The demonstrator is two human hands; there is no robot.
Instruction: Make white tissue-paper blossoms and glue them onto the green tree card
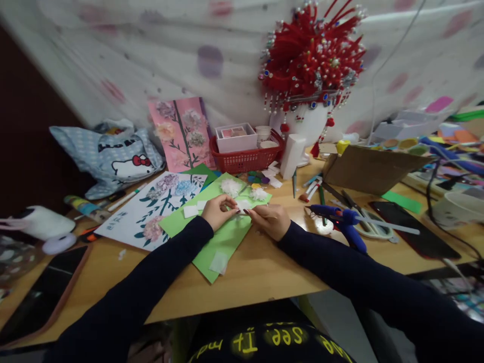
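Note:
My left hand pinches a small white piece of thin paper between thumb and fingertips. From the other side, my right hand is closed with its fingertips at the same piece; anything thin inside its grip is too small to make out. Both hands are just above green sheets of paper. White ruffled paper flowers rest on the sheets beyond my fingers. White paper squares lie left of my left hand, and another translucent square lies nearer to me.
A blue glue gun lies right of my right hand, near scissors and a phone. Flower artwork lies at left. Behind stand a red basket, a white bottle and a red beaded headdress.

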